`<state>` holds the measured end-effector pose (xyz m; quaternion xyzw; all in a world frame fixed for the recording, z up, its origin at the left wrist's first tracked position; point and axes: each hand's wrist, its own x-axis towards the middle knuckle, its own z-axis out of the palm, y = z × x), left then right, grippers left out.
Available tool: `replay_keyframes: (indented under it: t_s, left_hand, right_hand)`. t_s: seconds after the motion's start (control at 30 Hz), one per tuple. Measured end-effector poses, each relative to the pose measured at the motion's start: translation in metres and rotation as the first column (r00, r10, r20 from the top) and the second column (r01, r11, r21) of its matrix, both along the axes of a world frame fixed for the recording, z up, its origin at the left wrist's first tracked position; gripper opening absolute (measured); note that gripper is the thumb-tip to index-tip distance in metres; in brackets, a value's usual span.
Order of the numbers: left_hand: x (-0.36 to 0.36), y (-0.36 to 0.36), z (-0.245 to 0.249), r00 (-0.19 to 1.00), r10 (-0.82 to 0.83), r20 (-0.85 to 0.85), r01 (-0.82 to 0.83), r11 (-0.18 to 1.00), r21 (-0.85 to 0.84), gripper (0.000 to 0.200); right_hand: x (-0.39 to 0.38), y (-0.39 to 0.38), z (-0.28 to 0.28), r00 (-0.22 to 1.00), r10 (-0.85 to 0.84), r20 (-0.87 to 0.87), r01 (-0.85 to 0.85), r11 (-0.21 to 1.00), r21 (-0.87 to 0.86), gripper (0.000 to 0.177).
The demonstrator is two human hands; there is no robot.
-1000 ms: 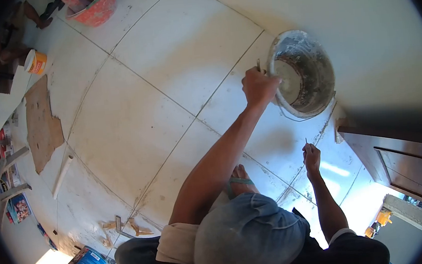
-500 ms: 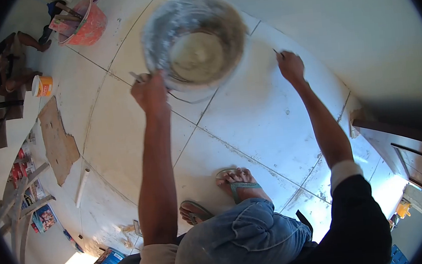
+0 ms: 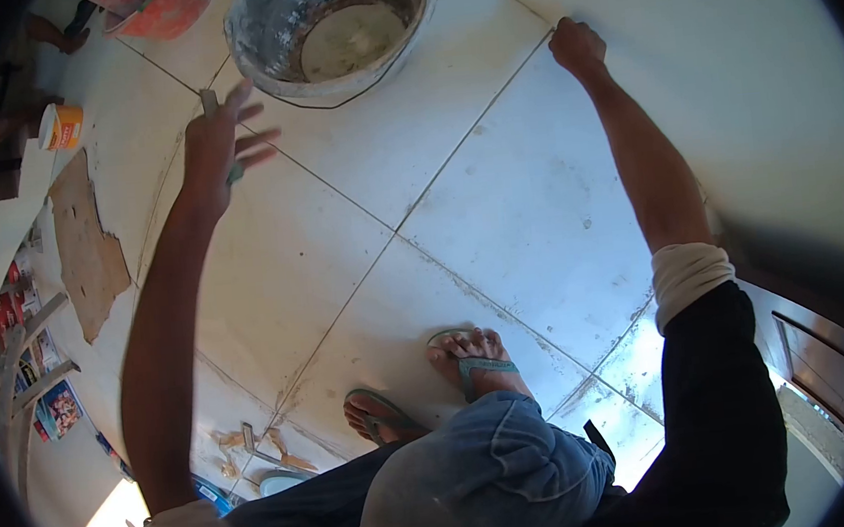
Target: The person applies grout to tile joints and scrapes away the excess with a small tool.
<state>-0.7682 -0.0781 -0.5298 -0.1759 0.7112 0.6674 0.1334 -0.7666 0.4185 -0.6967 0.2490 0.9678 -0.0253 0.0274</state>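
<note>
A large round bucket stands on the tiled floor at the top, its grey inner wall smeared and a pale mix at the bottom. To its lower left is my left hand, apart from it, fingers spread and blurred. A small flat tool, perhaps a putty knife, is held against the palm; its flat grey end sticks out above and a greenish part shows below. My right hand is closed at the foot of the pale wall, near a tile joint. What its fingers hold is mostly hidden.
A red plastered bucket and a white-orange tub are at upper left, near another person's limbs. A torn brown board lies left, above metal legs. A wooden door is at right.
The large bucket has moved up and away and now stands on the floor. My left hand has let go of it, moved left and spread its fingers. My right hand has moved farther along the wall.
</note>
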Motion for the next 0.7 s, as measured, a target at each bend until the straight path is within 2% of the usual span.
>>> replay_keyframes:
  t_s: [0.03,0.07,0.1,0.13,0.23,0.37,0.43,0.5,0.57,0.67,0.7]
  left_hand:
    - [0.01,-0.02,0.005,0.971,-0.216,0.101,0.231,0.957,-0.174,0.047]
    - [0.021,-0.035,0.008,0.886,-0.4,0.232,0.458,0.833,-0.312,0.047]
    - [0.036,-0.044,0.01,0.82,-0.478,0.315,0.572,0.712,-0.407,0.044]
    - [0.048,-0.052,0.011,0.743,-0.535,0.401,0.668,0.567,-0.482,0.041]
    - [0.072,-0.068,-0.02,0.635,-0.673,0.379,0.759,0.45,-0.471,0.04]
    - [0.091,-0.057,-0.08,0.625,-0.675,0.392,0.771,0.457,-0.443,0.039]
    - [0.096,-0.053,-0.099,0.532,-0.79,0.305,0.694,0.2,-0.692,0.033]
    - [0.1,-0.045,-0.094,0.571,-0.761,0.307,0.658,0.2,-0.726,0.034]
    - [0.097,-0.042,-0.091,0.516,-0.763,0.389,0.689,0.101,-0.717,0.034]
    - [0.095,-0.052,-0.098,0.554,-0.775,0.304,0.615,0.134,-0.777,0.034]
    - [0.094,-0.056,-0.098,0.553,-0.777,0.3,0.612,0.135,-0.779,0.034]
  right_hand:
    - [-0.001,0.001,0.004,0.997,0.07,0.03,-0.071,0.997,0.034,0.026]
    - [-0.001,0.0,0.009,0.991,0.12,0.058,-0.123,0.991,0.046,0.025]
    - [0.001,-0.003,0.008,0.991,0.118,0.061,-0.121,0.991,0.049,0.025]
    - [0.002,-0.008,0.008,0.984,0.155,0.09,-0.161,0.985,0.063,0.026]
    - [0.012,-0.037,0.016,0.957,0.251,0.145,-0.265,0.96,0.091,0.028]
    - [0.043,-0.1,0.017,0.915,0.369,0.164,-0.394,0.906,0.154,0.023]
    - [0.063,-0.133,0.008,0.896,0.427,0.12,-0.442,0.878,0.185,0.02]
    - [0.083,-0.172,0.008,0.888,0.445,0.116,-0.457,0.881,0.119,0.019]
    - [0.107,-0.204,0.011,0.869,0.486,0.088,-0.493,0.865,0.091,0.018]
    - [0.124,-0.224,0.033,0.825,0.514,0.234,-0.503,0.857,-0.11,0.019]
    - [0.122,-0.216,0.031,0.827,0.511,0.233,-0.501,0.859,-0.105,0.019]
